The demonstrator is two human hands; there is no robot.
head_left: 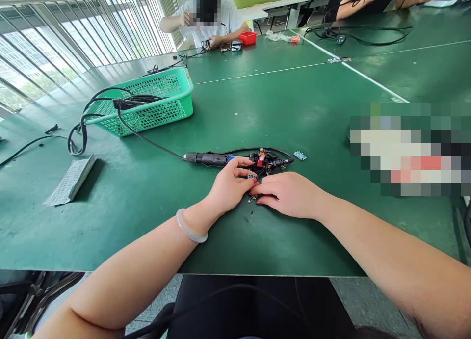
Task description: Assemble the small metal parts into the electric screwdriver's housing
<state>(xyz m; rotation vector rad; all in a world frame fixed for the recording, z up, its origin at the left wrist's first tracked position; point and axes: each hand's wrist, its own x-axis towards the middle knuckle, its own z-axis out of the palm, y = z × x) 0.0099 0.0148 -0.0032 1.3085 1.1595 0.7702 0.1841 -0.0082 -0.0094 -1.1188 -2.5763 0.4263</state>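
An opened black handle-shaped electrical device (pixel 213 159) lies on the green table, with a red part, a blue part and thin wires showing at its right end. My left hand (pixel 230 184) rests against that end, its thumb and fingers closed on a small grey part (pixel 251 176). My right hand (pixel 289 194) is close beside it, fingers bent together at the thin wires; what they pinch is hidden. Just under the fingertips sits a small metal piece (pixel 252 199). Right of the device lies a small grey-white plate (pixel 300 155).
A green plastic basket (pixel 186 101) holding black cables stands at back left. A folded paper packet (pixel 71 179) lies at left. Across the table sits a person (pixel 230 17) near a red box (pixel 248 38); another person's arms (pixel 353 8) are at upper right. A blurred patch covers the right side.
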